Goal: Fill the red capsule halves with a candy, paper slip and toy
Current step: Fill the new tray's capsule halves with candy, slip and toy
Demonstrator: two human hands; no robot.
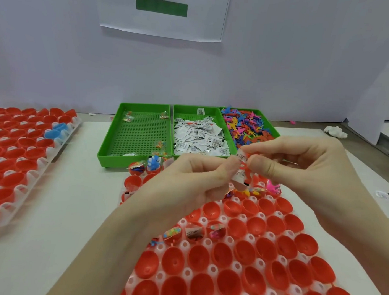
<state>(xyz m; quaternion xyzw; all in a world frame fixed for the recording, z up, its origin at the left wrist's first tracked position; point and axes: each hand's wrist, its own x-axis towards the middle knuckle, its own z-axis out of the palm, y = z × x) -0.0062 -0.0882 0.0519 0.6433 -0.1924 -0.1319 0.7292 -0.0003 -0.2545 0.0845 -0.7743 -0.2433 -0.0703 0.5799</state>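
Both hands meet above the far end of the clear tray (229, 240) of red capsule halves (199, 257). My left hand (194, 181) and my right hand (300, 166) together pinch a small bundle of white paper slips (240, 170), with something red among them. Several halves in the far rows hold candy, slips and toys; the near rows hold nothing. Behind stand three green bins: candy packets (160, 144), paper slips (198, 136), colourful toys (246, 127).
A second tray of red halves (19, 151) lies at the left, with a blue piece (56, 130) on it. Crumpled white paper (335, 131) sits at the far right, and a stray slip (382, 194) lies on the white mat. A wall stands close behind the bins.
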